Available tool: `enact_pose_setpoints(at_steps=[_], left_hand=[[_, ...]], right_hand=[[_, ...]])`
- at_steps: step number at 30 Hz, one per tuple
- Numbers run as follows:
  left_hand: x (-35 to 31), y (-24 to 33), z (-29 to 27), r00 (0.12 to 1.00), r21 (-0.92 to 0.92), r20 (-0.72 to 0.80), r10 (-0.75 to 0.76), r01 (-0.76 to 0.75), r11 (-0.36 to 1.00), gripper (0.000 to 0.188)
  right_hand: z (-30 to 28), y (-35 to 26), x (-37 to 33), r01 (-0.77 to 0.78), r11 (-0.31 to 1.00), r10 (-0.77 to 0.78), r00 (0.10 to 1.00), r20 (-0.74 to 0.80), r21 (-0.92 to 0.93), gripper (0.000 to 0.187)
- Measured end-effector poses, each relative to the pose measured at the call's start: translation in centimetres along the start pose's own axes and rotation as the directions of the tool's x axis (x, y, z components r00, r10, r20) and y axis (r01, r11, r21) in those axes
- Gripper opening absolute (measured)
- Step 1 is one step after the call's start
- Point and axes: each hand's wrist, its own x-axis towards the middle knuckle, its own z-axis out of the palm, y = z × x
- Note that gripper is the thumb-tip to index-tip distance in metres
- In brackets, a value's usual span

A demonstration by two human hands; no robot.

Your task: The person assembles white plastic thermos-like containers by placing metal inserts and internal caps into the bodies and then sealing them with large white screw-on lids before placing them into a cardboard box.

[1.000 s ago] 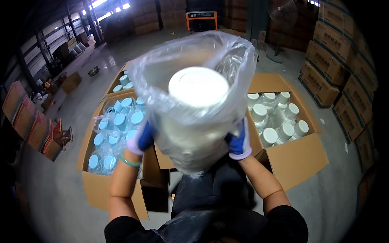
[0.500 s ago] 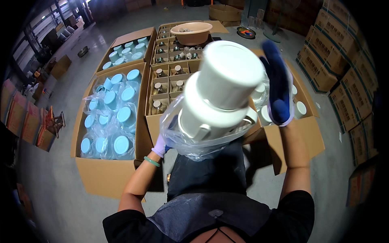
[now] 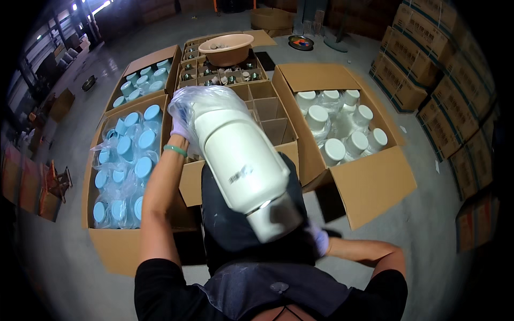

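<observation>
A pale mint-white jug [image 3: 246,160] with a narrower cup-shaped lid [image 3: 273,216] lies tilted in front of me, its lid end pointing down toward my lap. Clear plastic bag [image 3: 209,96] is bunched around its far end. My left hand [image 3: 179,120], in a lavender and blue glove, is closed on that bagged end; the plastic partly covers its fingers. Low by my right thigh, beside the lid, is my gloved right hand [image 3: 319,239]. Most of its fingers are hidden, and I cannot tell whether it touches the jug.
At right, an open carton [image 3: 369,184] holds several white-lidded jugs. Blue-lidded jugs [image 3: 126,145] in plastic fill cartons at left. A divided carton [image 3: 276,128] stands in the middle, with a peach basin [image 3: 227,51] behind it. Strapped cartons [image 3: 409,69] are stacked far right.
The jug has tipped over from lid-up to lid-down, toward me. My right hand has dropped from beside the lid to my thigh. The view has shifted, showing more of the right carton.
</observation>
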Motion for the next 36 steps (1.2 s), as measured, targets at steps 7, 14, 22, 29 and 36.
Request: enact_pose_setpoints(at_steps=[7, 14, 22, 29, 36], left_hand=[[-3.8, 0.2, 15.4, 0.994, 0.271, -0.025, -0.111, 0.114, 0.956, 0.035], [-10.2, 5.1, 20.4, 0.963, 0.550, 0.268, 0.022, -0.171, 0.817, 0.034], [-7.9, 6.5, 14.5, 0.992, 0.786, 0.125, 0.004, -0.102, 0.610, 0.049], [-10.2, 5.2, 13.8, 0.909, 0.737, 0.400, -0.116, -0.243, 0.631, 0.043], [-12.1, 3.1, 13.0, 0.746, 0.676, 0.512, 0.426, -0.656, 0.336, 0.016]], right_hand=[[-10.1, -7.7, 17.7, 0.367, 0.697, -0.564, 0.811, -0.155, -0.616, 0.035], [-16.4, -2.7, 31.4, -0.361, 0.585, 0.321, 0.925, 0.202, 0.726, 0.049], [-8.5, 8.3, 23.8, -0.468, 0.177, 0.709, 0.671, 0.217, 0.866, 0.033], [-9.3, 3.5, 17.6, -0.227, 0.599, 0.505, 0.851, 0.142, -0.767, 0.042], [-2.1, 3.9, 3.2, 0.422, 0.613, 0.146, 0.770, 0.621, -0.668, 0.038]])
